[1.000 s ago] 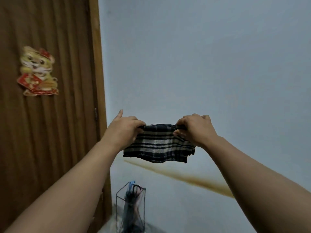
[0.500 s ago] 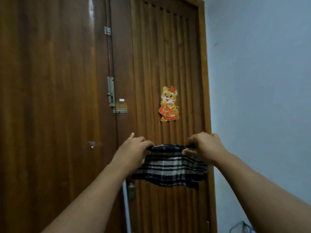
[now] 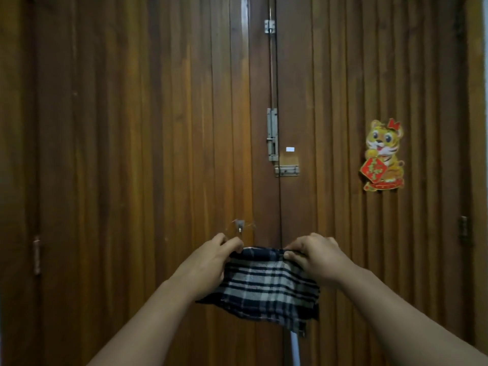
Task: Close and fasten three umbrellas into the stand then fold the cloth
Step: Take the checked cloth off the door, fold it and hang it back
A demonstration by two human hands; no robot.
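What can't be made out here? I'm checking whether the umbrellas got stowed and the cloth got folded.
- Umbrellas and stand: outside the head view, so unconfirmed.
- Plaid cloth: its fold layers are hidden behind its front face.
- Left hand and right hand: fingers mostly hidden behind the hands and cloth edge.
- White pole: top behind the cloth, bottom cut off.

We saw a dim, warm-toned frame; the wooden door darkened toward the left edge and corners. A faint sheen ran down its centre seam. Detail was soft throughout, and vertical grooves bowed slightly outward at the edges
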